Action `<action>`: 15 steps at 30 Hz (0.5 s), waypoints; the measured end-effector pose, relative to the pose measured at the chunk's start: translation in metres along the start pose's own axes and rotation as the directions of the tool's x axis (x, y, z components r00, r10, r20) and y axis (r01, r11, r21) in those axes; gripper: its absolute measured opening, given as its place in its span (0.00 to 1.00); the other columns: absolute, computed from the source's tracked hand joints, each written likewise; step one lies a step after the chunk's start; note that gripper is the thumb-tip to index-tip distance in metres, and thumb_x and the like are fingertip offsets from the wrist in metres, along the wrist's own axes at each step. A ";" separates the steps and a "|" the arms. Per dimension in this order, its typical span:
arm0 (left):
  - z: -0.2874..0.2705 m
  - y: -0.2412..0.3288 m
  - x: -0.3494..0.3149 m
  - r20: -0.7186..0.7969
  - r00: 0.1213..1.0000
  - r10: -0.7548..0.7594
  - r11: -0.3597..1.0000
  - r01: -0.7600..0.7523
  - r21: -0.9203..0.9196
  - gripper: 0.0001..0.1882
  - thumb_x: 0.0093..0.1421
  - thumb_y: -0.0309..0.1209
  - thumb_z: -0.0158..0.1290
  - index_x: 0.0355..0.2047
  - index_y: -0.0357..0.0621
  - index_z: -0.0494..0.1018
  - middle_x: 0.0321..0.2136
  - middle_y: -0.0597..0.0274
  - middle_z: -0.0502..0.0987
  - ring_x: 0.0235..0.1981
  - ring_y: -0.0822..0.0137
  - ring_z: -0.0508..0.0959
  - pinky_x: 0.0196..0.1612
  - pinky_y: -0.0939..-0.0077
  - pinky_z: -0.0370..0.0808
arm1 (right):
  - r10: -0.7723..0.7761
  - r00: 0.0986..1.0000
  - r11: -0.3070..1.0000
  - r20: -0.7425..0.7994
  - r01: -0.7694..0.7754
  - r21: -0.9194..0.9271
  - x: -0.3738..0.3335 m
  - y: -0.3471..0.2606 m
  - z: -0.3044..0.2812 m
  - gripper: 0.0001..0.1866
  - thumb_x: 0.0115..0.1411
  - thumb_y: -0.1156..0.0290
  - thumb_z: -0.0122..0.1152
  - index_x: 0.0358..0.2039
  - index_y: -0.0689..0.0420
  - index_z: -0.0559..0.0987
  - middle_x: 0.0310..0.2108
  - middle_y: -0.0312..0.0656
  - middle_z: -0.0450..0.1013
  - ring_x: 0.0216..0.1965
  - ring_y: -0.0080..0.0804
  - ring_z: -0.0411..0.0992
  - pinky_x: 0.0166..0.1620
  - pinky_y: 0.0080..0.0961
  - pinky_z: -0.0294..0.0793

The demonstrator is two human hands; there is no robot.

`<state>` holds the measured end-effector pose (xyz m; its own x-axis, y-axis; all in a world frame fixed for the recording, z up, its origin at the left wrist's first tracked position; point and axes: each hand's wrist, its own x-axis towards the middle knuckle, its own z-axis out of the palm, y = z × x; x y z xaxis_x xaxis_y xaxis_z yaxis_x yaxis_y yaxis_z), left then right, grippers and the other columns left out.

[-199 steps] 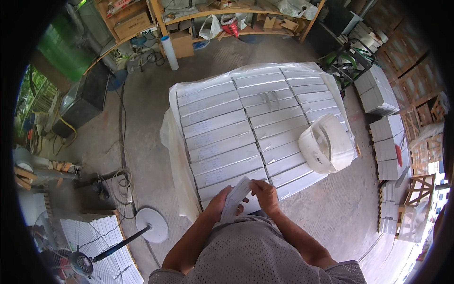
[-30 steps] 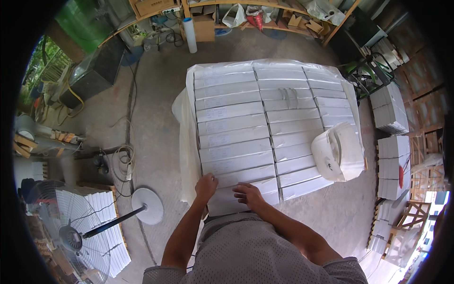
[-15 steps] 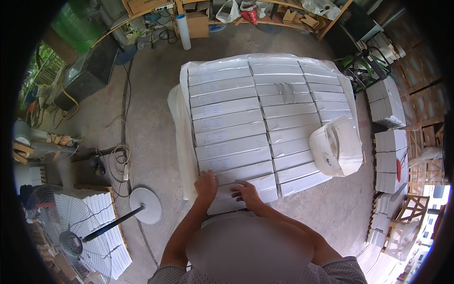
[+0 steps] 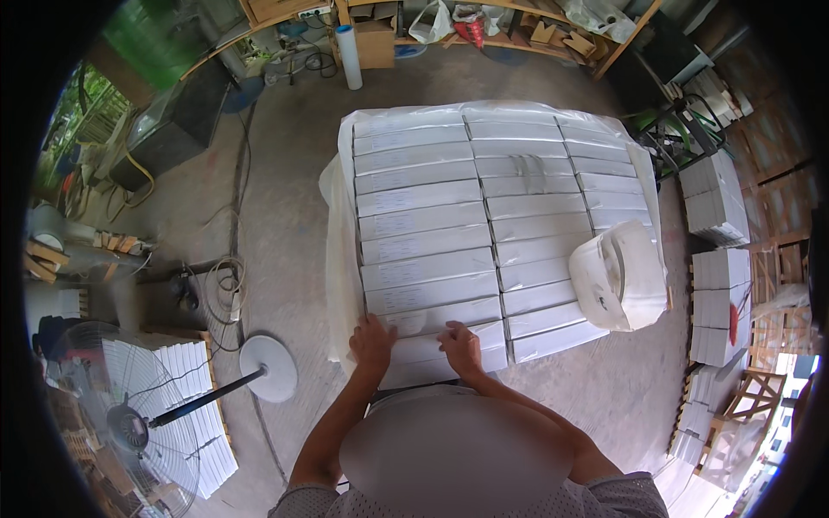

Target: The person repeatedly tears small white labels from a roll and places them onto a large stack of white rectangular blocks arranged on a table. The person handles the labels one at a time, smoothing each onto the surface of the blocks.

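Long white boxes [image 4: 429, 268] lie in several rows under clear plastic film, forming one broad stack in front of me. My left hand [image 4: 372, 343] is at the near left corner, its fingers bent and pressed together against the edge of the boxes. Whatever it pinches there is hidden. To its right, my right hand [image 4: 461, 347] rests on the nearest white box [image 4: 421, 373], fingers curled in toward the thumb; I cannot make out what is between them. Loose whitish plastic sheeting [image 4: 343, 293] hangs along the stack's left side.
A white, open-topped container [image 4: 616, 278] sits on the stack's right side. A pedestal fan [image 4: 129, 427] with a round base stands at left. More stacked white boxes [image 4: 721, 302] line the right. A white roll [image 4: 349, 60] stands upright at the back.
My right hand has shifted slightly right, and its spread fingers have curled in. My left hand stays at the same corner. The view has shifted a little.
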<state>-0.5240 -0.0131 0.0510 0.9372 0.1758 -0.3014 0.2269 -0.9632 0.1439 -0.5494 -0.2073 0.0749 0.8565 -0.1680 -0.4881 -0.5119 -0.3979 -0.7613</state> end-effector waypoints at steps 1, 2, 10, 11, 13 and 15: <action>0.001 0.000 -0.002 -0.004 1.000 0.002 1.000 -0.002 0.004 0.26 0.51 0.49 0.62 0.39 0.41 0.69 0.37 0.55 0.73 0.38 0.55 0.78 0.39 0.58 0.76 | -0.187 0.978 0.976 -0.093 0.175 -0.129 0.000 -0.006 -0.003 0.18 0.57 0.69 0.58 0.48 0.60 0.76 0.29 0.42 0.79 0.31 0.34 0.78 0.34 0.29 0.76; 0.001 0.001 -0.005 -0.007 1.000 0.004 1.000 -0.004 0.009 0.27 0.51 0.49 0.62 0.39 0.41 0.69 0.37 0.55 0.73 0.38 0.55 0.78 0.39 0.58 0.76 | -0.377 0.913 0.906 -0.158 0.327 -0.268 -0.001 -0.013 -0.005 0.17 0.57 0.69 0.59 0.48 0.59 0.77 0.29 0.42 0.79 0.31 0.36 0.78 0.35 0.30 0.76; 0.006 -0.003 -0.005 -0.078 0.997 -0.030 0.998 0.025 -0.058 0.28 0.51 0.51 0.62 0.39 0.41 0.69 0.36 0.54 0.73 0.37 0.54 0.78 0.37 0.57 0.75 | -0.637 0.619 0.399 0.459 0.775 -0.491 0.019 -0.025 -0.001 0.17 0.53 0.66 0.64 0.44 0.55 0.78 0.53 0.41 0.69 0.58 0.41 0.63 0.57 0.43 0.64; 0.005 -0.005 -0.004 -0.070 0.996 -0.053 0.996 0.048 -0.075 0.28 0.51 0.51 0.62 0.40 0.41 0.69 0.36 0.54 0.73 0.37 0.53 0.78 0.36 0.57 0.75 | -0.647 0.611 0.382 0.457 0.777 -0.500 0.017 -0.017 -0.004 0.18 0.54 0.64 0.62 0.46 0.55 0.78 0.55 0.40 0.68 0.60 0.40 0.61 0.59 0.43 0.62; 0.001 -0.006 -0.003 -0.042 0.995 -0.091 0.992 0.086 -0.095 0.28 0.52 0.51 0.61 0.41 0.41 0.69 0.37 0.53 0.73 0.37 0.52 0.78 0.36 0.56 0.75 | -0.691 0.596 0.368 0.408 0.777 -0.511 0.011 -0.001 -0.016 0.18 0.54 0.66 0.62 0.46 0.57 0.77 0.54 0.40 0.69 0.59 0.40 0.62 0.59 0.41 0.61; -0.005 -0.005 -0.004 -0.003 0.993 -0.118 0.988 0.117 -0.099 0.28 0.52 0.51 0.61 0.41 0.41 0.69 0.37 0.52 0.73 0.38 0.51 0.78 0.37 0.55 0.75 | -0.713 0.595 0.369 0.371 0.768 -0.523 0.008 0.011 -0.025 0.18 0.54 0.68 0.61 0.46 0.58 0.77 0.54 0.40 0.69 0.59 0.40 0.62 0.60 0.41 0.61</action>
<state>-0.5271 -0.0082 0.0562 0.9048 0.2887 -0.3131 0.3600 -0.9113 0.2000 -0.5466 -0.2356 0.0736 0.8502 0.5180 0.0937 0.5034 -0.7478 -0.4329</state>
